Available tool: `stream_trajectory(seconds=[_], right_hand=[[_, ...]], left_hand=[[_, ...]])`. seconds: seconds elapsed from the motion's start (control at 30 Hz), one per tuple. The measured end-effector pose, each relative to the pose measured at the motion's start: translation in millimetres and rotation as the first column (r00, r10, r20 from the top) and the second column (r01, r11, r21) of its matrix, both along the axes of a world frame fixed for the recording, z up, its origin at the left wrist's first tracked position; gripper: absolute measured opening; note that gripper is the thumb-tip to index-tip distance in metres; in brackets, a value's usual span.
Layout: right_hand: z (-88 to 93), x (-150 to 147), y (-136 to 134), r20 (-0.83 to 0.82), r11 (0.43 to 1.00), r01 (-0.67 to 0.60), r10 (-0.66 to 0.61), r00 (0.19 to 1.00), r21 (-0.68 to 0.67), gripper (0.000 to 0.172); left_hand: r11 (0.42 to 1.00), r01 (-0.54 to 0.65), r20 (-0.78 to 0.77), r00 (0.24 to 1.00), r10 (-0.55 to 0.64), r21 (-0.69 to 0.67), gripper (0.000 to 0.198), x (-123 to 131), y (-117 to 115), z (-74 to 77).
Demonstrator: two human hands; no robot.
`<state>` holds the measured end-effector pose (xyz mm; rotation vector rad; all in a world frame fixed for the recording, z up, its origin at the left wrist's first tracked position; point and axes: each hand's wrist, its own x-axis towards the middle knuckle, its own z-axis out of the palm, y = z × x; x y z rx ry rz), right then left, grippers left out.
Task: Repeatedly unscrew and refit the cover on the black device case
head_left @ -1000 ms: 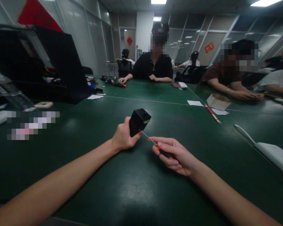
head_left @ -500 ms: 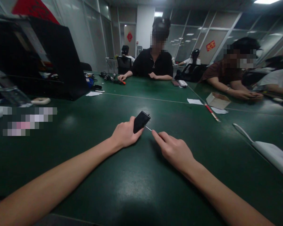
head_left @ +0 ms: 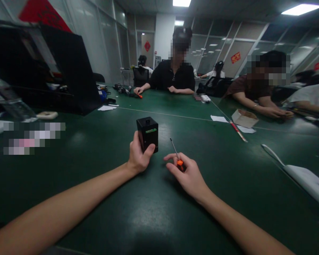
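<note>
My left hand (head_left: 139, 156) is closed around a black rectangular box (head_left: 150, 138) and holds it upright above the green table (head_left: 117, 205). The box has a small knob on its top and a green strip on the side facing me; its exact kind does not show. In my right hand (head_left: 190, 173) lies a screwdriver (head_left: 180, 163) with an orange and black handle. Its thin metal shaft points up and away, apart from the box. The index finger and thumb of that hand are partly loosened from the handle.
A large black open case (head_left: 69, 67) stands at the left. Across the table sits a person in black (head_left: 167, 76), one hand on an orange-handled tool (head_left: 139, 95). On the right are a small cardboard box (head_left: 244, 118), paper (head_left: 219, 118) and a white strapped object (head_left: 307, 179).
My left hand has turned the black box so another side faces me. My right hand has drawn the screwdriver away from the box, its tip now pointing upward.
</note>
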<state>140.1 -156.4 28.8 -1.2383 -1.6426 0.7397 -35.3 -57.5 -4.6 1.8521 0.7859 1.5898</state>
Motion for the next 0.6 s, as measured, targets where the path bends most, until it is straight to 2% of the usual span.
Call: stream_trajectory(seconds=[0.13,0.27,0.4,0.53,0.6], right_hand=[[1.0,-4.2,-1.7,-0.105,0.999,-0.005,0.000,0.994,-0.047,0.034],[-3.4,-4.0,-1.4,-0.115,0.995,0.029,-0.040,0.993,-0.094,0.036],[-7.1,-0.9,-1.2,-0.106,0.992,0.072,-0.082,0.991,-0.099,0.036],[-6.2,0.2,-1.1,-0.122,0.987,0.062,-0.081,0.989,-0.148,0.033],[-4.1,0.4,-0.9,-0.111,0.992,0.050,-0.063,0.992,-0.117,0.032]], left_hand=[[0.989,0.149,-0.023,0.989,-0.149,-0.021,0.048,6.3,-8.0,2.8],[0.957,0.281,-0.179,0.940,-0.290,-0.077,0.048,12.9,-18.5,5.4],[0.953,0.286,-0.343,0.889,-0.304,-0.105,0.051,14.6,-21.6,5.5],[0.949,0.299,-0.386,0.868,-0.312,-0.096,0.052,13.5,-20.2,6.4],[0.949,0.310,-0.396,0.865,-0.309,-0.063,0.052,13.3,-19.9,7.1]])
